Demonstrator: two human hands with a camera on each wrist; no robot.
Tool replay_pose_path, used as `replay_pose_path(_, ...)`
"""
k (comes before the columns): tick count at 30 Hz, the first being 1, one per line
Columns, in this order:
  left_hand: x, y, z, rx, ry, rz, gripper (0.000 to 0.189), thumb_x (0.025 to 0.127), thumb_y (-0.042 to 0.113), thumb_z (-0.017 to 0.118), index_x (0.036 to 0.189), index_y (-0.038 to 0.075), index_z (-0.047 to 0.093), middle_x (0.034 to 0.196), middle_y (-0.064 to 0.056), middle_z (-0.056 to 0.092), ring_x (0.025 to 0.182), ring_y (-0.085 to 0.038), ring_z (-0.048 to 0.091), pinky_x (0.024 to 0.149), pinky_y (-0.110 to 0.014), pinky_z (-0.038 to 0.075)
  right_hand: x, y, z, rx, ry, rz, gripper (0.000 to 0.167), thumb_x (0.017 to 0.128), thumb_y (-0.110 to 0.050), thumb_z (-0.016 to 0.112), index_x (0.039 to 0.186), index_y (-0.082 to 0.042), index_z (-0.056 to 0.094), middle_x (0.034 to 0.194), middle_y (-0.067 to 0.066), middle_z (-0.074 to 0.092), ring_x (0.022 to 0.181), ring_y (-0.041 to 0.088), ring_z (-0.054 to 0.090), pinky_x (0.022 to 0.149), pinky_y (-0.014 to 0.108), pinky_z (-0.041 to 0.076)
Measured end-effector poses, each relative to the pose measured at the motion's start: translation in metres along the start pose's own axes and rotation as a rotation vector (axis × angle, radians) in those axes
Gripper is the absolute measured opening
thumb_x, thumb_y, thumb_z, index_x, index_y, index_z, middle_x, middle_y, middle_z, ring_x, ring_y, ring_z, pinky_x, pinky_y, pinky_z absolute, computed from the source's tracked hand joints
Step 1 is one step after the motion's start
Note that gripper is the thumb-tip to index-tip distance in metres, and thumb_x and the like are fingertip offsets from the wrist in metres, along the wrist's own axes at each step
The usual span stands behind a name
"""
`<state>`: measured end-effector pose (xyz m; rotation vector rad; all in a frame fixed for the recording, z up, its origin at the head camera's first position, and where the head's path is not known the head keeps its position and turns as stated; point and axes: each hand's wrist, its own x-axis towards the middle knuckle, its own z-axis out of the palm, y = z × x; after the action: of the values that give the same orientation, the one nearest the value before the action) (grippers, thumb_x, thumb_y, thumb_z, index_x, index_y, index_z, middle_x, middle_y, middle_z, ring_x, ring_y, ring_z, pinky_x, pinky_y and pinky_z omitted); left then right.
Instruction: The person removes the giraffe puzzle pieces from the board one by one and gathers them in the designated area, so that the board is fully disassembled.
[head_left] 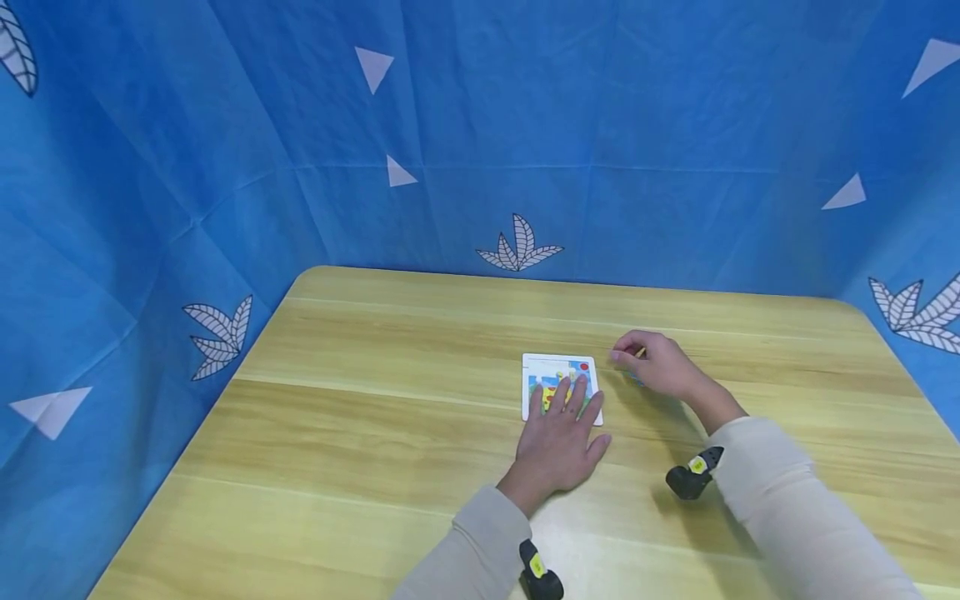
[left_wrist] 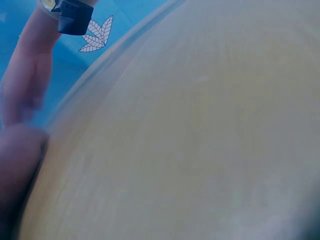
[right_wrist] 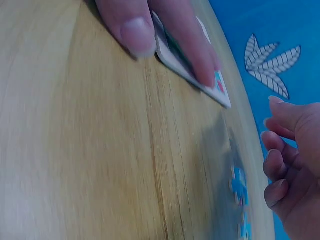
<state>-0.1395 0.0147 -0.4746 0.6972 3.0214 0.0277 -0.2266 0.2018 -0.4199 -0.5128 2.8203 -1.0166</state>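
Note:
A small square jigsaw puzzle (head_left: 536, 367) with a white frame and a partly filled, colourful picture lies on the table. My left hand (head_left: 558, 446) rests over its near part with fingers spread and straight, hiding some of the picture. In the right wrist view, fingers of that hand press on the puzzle (right_wrist: 220, 95) near one corner. To the right, my right hand (head_left: 652, 362) hovers above the table with loosely curled fingers. No piece shows between its fingertips (right_wrist: 275, 100). Blue loose puzzle pieces (right_wrist: 239, 185) lie on the wood below this hand.
The pale wooden table (head_left: 360, 433) has rounded far corners. A blue cloth (head_left: 480, 108) with leaf and triangle prints hangs behind it and along the left. Black wrist devices (head_left: 693, 473) sit at both sleeves.

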Motion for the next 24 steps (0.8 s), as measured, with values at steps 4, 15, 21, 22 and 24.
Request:
replay_pose_path(4,0.000,0.000,0.001,-0.005,-0.006,0.004,0.060,0.097,0.057,0.008,0.152,0.033,0.009,0.160,0.003,0.001,0.146,-0.021,0.000,0.114,-0.054,0.004,0.004,-0.008,0.005,-0.003,-0.027,-0.024,0.022,0.096,-0.021,0.054,0.102,-0.002,0.065,0.091,0.008,0.064,0.083,0.020,0.056,0.073,0.034,0.046)
replay_pose_path(15,0.002,0.000,-0.001,0.004,0.022,0.021,0.055,0.098,0.055,0.011,0.150,0.037,0.016,0.159,0.006,0.007,0.147,-0.022,0.004,0.113,-0.056,0.008,0.015,-0.022,0.023,0.019,-0.106,-0.042,0.025,0.098,-0.024,0.050,0.102,-0.006,0.067,0.098,0.008,0.065,0.088,0.021,0.058,0.077,0.039,0.046)
replay_pose_path(21,0.001,0.000,0.001,0.033,0.033,0.022,0.055,0.098,0.054,0.012,0.151,0.037,0.013,0.159,0.007,0.006,0.147,-0.021,0.002,0.113,-0.057,0.009,0.018,-0.027,0.033,0.047,-0.157,-0.052,0.027,0.099,-0.026,0.048,0.098,-0.008,0.069,0.095,0.007,0.064,0.082,0.019,0.056,0.072,0.036,0.045)
replay_pose_path(22,0.001,-0.001,0.001,0.035,0.032,0.023,0.056,0.098,0.054,0.012,0.151,0.037,0.011,0.159,0.008,0.004,0.147,-0.021,0.001,0.113,-0.057,0.009,0.019,-0.028,0.034,0.046,-0.163,-0.053,0.027,0.099,-0.026,0.048,0.097,-0.009,0.069,0.093,0.007,0.064,0.080,0.018,0.056,0.072,0.036,0.045)
replay_pose_path(24,0.001,-0.001,0.002,0.037,0.030,0.024,0.056,0.098,0.054,0.011,0.151,0.036,0.010,0.159,0.008,0.002,0.147,-0.021,0.001,0.113,-0.057,0.008,0.020,-0.029,0.035,0.046,-0.176,-0.055,0.027,0.099,-0.025,0.048,0.094,-0.010,0.069,0.090,0.005,0.064,0.078,0.017,0.056,0.072,0.036,0.045)
